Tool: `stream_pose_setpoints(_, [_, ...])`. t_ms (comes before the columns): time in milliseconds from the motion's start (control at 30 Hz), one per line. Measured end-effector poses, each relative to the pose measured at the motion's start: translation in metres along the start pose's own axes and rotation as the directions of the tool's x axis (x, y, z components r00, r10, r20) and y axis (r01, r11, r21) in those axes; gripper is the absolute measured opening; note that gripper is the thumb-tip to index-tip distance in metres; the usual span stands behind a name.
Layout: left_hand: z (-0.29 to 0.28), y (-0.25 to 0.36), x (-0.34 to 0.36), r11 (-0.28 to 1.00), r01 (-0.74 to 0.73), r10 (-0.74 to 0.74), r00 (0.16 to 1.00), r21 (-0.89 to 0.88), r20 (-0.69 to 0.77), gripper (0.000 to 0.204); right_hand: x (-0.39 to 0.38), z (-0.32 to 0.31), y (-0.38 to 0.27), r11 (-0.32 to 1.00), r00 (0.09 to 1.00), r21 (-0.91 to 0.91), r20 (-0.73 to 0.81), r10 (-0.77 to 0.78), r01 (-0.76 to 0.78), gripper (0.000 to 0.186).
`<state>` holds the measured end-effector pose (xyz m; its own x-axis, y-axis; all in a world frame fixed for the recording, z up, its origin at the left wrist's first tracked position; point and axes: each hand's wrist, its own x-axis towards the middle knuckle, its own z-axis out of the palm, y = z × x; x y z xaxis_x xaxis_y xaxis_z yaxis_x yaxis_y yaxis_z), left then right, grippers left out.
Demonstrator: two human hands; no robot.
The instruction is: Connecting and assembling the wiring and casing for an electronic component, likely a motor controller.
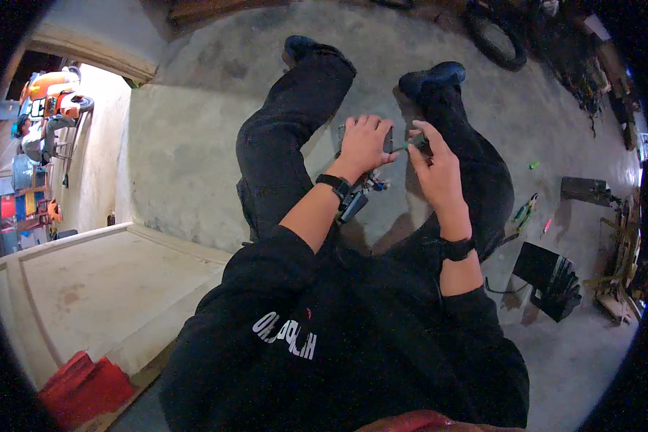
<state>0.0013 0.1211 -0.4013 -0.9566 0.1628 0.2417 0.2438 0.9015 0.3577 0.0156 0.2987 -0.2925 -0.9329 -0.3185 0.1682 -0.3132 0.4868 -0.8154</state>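
Observation:
Between my legs, my left hand (365,147) lies over a dark grey boxy part (389,137), fingers curled over its far edge and thumb pointing right. My right hand (437,173) is just to the right, with thumb and fingers bent around a small dark part (422,147). A thin greenish strip or lead (402,147) runs between the two hands. Just below my left hand is a bundle of wires with small connectors (376,183). A dark device with a pale face (353,207) is close to my left wrist. My palms hide much of what I hold.
On the concrete floor to the right are green-handled pliers (526,213), a pink stick-like item (547,226), a black finned box (547,281) and another dark box (585,190). A tyre (495,37) is at the far right. A pale panel (115,281) and red cloth (86,389) are left; outside sits a person (37,138).

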Motion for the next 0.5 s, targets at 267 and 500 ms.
stream_pose_setpoints(267, [0.009,0.006,0.004,1.000,-0.018,0.018,1.000,0.014,-0.001,0.068,-0.001,0.013,-0.002,0.984,0.968,-0.145,-0.243,0.067,-0.104,0.039])
stream_pose_setpoints(500, [-0.002,0.002,0.002,1.000,0.031,-0.031,1.000,0.001,-0.001,0.071,0.001,-0.036,0.024,0.960,0.782,0.072,-0.566,0.262,-0.270,0.047])
